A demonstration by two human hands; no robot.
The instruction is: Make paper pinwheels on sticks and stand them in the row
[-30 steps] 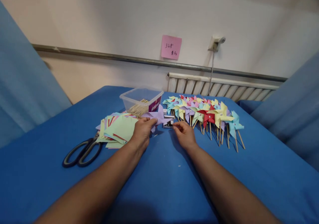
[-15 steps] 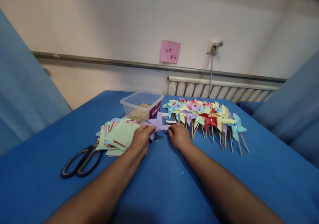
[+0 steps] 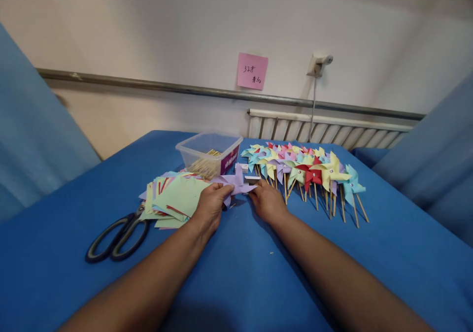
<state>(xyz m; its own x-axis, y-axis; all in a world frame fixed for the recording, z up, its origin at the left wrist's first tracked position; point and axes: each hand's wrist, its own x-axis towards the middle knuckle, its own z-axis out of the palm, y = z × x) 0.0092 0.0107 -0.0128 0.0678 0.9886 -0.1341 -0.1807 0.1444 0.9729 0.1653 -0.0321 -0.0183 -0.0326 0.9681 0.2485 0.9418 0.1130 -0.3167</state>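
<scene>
My left hand (image 3: 210, 208) pinches a purple paper pinwheel (image 3: 236, 182) with folded blades, its thumb on top near the middle. My right hand (image 3: 270, 203) is just right of it, fingers bent down at a small open box (image 3: 252, 179). Its fingertips are mostly hidden, so what they grip does not show. Behind the pinwheel lies a small white box (image 3: 242, 168). A stack of coloured paper sheets (image 3: 179, 196) lies beside my left hand. To the right stand many finished pinwheels (image 3: 313, 174) on wooden sticks.
A clear plastic tub (image 3: 185, 150) holding wooden sticks (image 3: 207, 165) stands behind the paper. Dark-handled scissors (image 3: 120, 238) lie at the left by the stack. A blue cloth (image 3: 236, 278) covers the table. A radiator (image 3: 281, 127) and wall are behind.
My right hand has shifted slightly at the small box, its fingers closer to the pinwheel's blade. The left hand keeps hold of the purple pinwheel. The view has tilted slightly.
</scene>
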